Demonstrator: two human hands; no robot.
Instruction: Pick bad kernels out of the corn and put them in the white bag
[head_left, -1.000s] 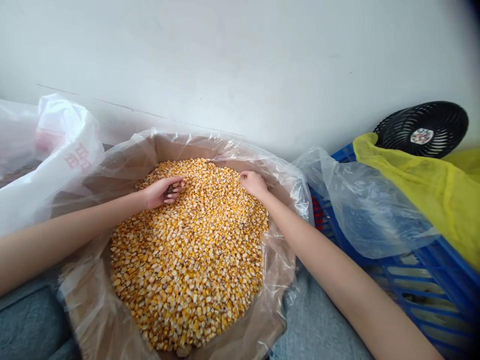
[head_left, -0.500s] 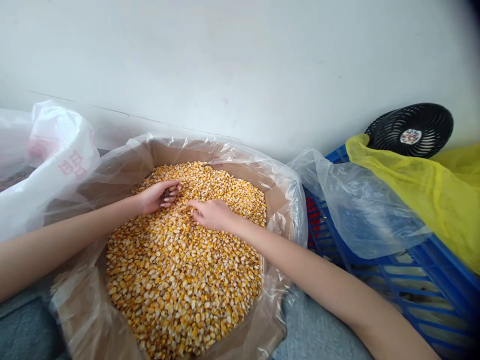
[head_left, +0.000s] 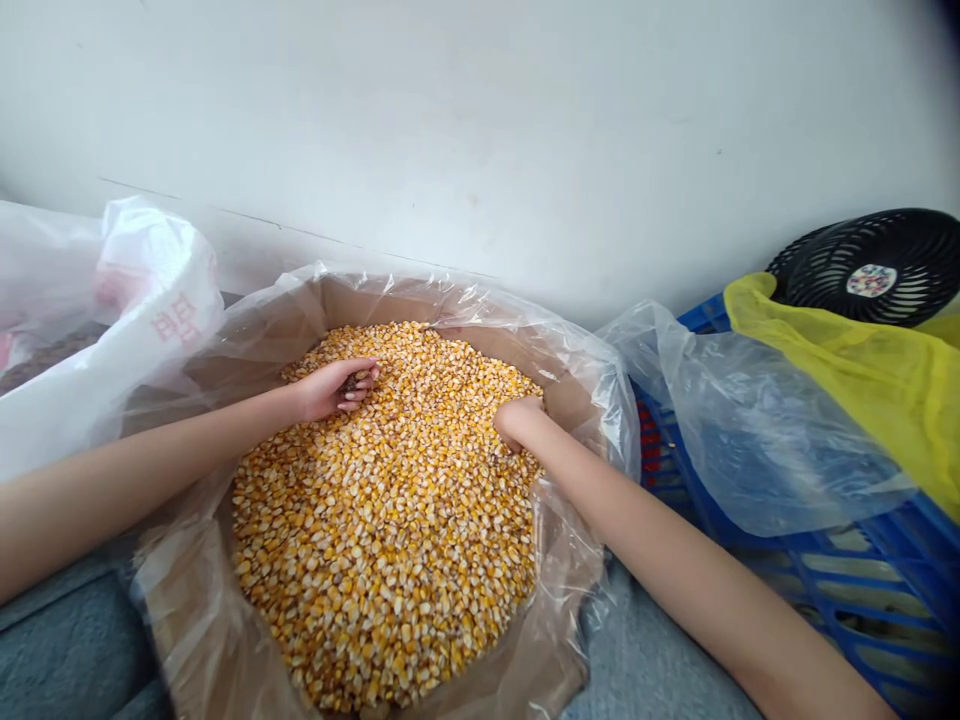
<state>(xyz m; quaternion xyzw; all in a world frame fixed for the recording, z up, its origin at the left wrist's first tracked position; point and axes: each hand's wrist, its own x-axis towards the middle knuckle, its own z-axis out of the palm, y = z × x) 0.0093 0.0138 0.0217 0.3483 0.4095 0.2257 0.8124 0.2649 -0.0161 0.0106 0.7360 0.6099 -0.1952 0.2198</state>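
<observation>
The left hand (head_left: 334,390) lies palm up, fingers curled together around a few dried yellow corn kernels (head_left: 390,520); the right hand (head_left: 517,420) rests knuckles up, fingers buried in the heap, so its grip cannot be told; the kernels fill a brown cardboard box (head_left: 564,400) beneath both hands; a white plastic bag (head_left: 150,300) sits beyond the left hand; a blue plastic crate (head_left: 847,570) sits beyond the right.

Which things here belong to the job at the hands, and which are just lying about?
Job in hand: left hand, right hand, corn kernels, plastic-lined cardboard box.
Lying about: white plastic bag, clear plastic bag, yellow plastic bag, blue plastic crate, black fan.
</observation>
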